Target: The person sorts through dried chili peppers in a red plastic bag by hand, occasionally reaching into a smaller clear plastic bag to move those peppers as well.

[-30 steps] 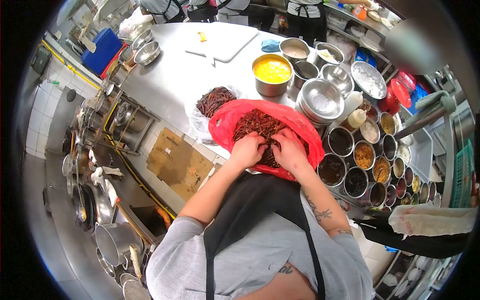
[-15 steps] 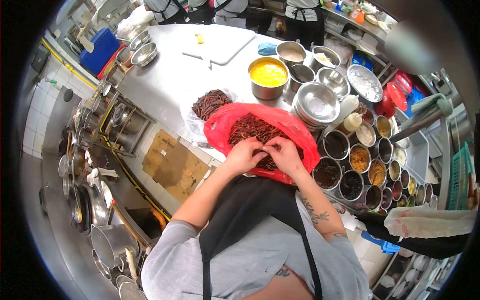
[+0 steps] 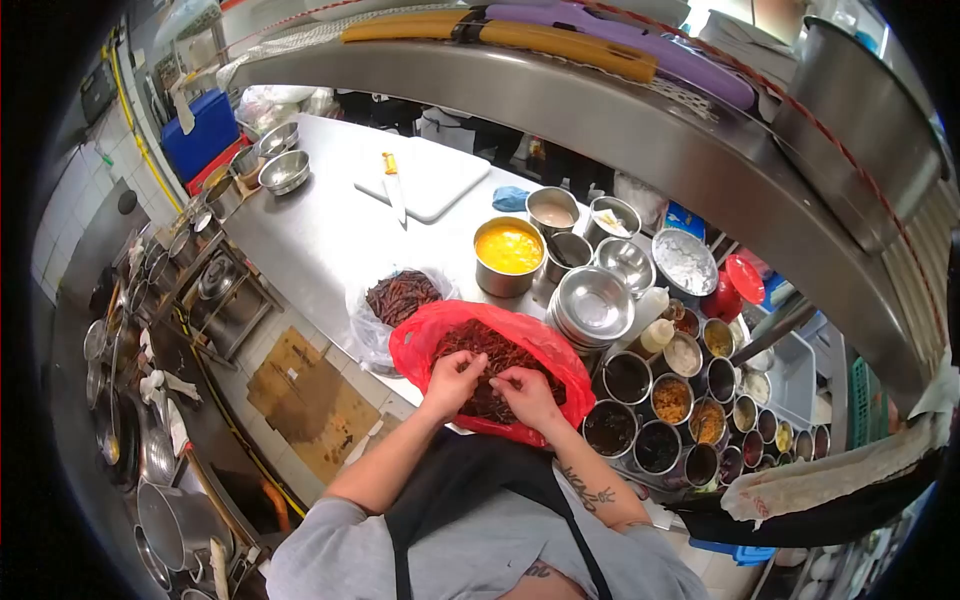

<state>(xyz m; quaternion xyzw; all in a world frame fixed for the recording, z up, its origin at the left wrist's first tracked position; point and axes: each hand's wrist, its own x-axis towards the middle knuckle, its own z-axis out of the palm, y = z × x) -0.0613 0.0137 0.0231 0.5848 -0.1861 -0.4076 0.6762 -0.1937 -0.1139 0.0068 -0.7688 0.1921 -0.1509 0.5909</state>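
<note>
A red plastic bag (image 3: 405, 345) stands open at the near edge of the steel table, filled with dark red dried chilies (image 3: 500, 345). Over its mouth, my left hand (image 3: 455, 382) pinches with thumb and forefinger. Close beside it, my right hand (image 3: 525, 393) is also closed in a pinch, the fingertips a short gap apart from the left ones. Whatever sits between the fingers is too small to make out. Touching the red bag at the upper left is a clear plastic bag (image 3: 370, 335) with more dried chilies (image 3: 402, 296), darker and whole-looking.
A pot of yellow liquid (image 3: 508, 247) and stacked steel bowls (image 3: 597, 303) stand beyond the bag. Several sauce containers (image 3: 658, 446) crowd the right. A knife (image 3: 394, 190) lies on the white cutting board (image 3: 450, 180). A steel shelf (image 3: 560, 95) crosses overhead.
My hands, touching at the fingertips before, are now slightly apart. The view has tilted up, bringing the overhead shelf into sight.
</note>
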